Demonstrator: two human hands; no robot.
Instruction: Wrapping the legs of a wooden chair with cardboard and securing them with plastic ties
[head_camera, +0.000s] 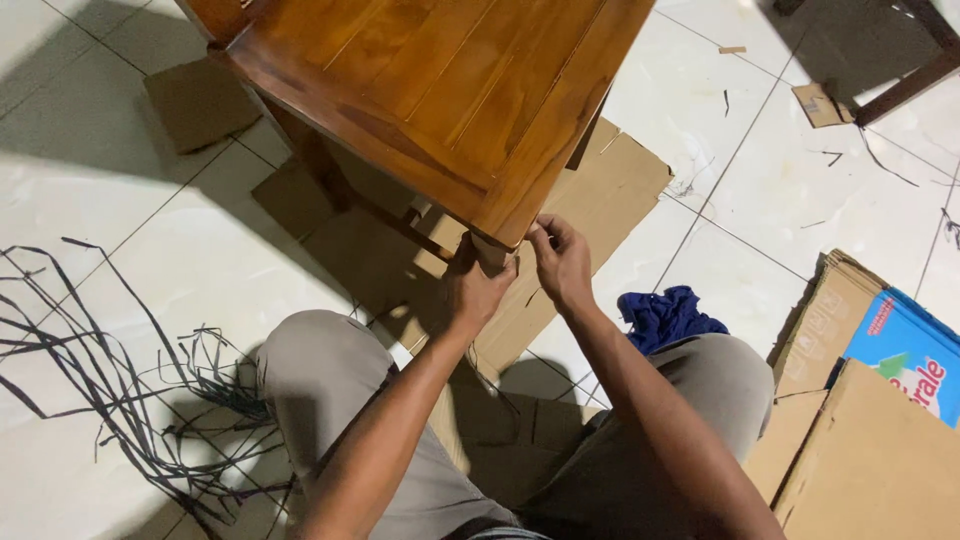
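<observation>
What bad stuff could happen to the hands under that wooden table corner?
Both the left hand and right hand grip the table leg right under the wooden table corner, so fingers might get pinched if it shifts. The black straps on the tile floor could snag a foot. The loose cardboard underneath might slide.

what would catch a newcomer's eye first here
First, the wooden chair seat filling the top centre, with the left hand and right hand both at the leg under its near corner. Next, the tangle of black straps spread over the white tiles on the left. Then the blue cloth by the right knee, beside stacked cardboard boxes at the right edge.
</observation>
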